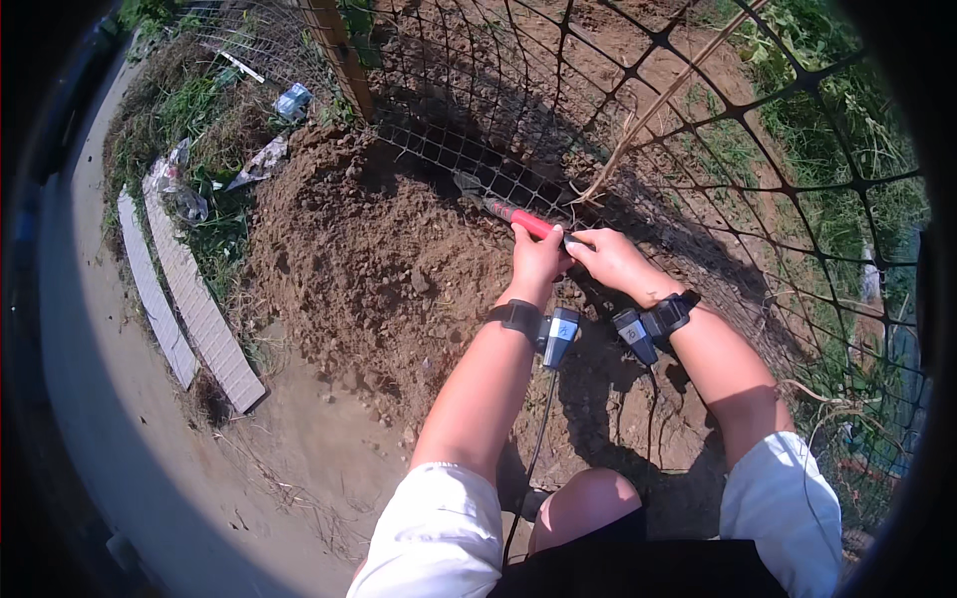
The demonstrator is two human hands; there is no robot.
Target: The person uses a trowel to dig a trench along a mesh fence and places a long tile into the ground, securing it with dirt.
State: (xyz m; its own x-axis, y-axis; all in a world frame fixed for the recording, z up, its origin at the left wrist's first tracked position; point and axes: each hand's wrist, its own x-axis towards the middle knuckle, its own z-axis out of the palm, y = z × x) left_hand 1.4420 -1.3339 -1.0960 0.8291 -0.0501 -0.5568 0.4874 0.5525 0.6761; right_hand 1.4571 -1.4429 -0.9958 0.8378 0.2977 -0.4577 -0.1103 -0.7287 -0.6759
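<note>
Both hands are closed on a hand tool with a red handle [533,223], which looks like a garden trowel. Its greyish front end [468,184] points to the upper left, against the soil at the foot of the black mesh fence [518,179]. My left hand [538,261] wraps the handle near its middle. Just to its right, my right hand [610,261] grips the dark rear end, the fingers of both hands almost touching. Soil and shadow make the shape of the front end hard to read. A heap of loose brown soil [349,259] lies left of the tool.
A wooden post [339,58] holds the fence at the upper left. Dry stems [638,120] cross the mesh. Two pale strips of board [204,289] and scraps of litter [292,102] lie at left beside a paved path [110,399]. Cables hang from the devices on my wrists.
</note>
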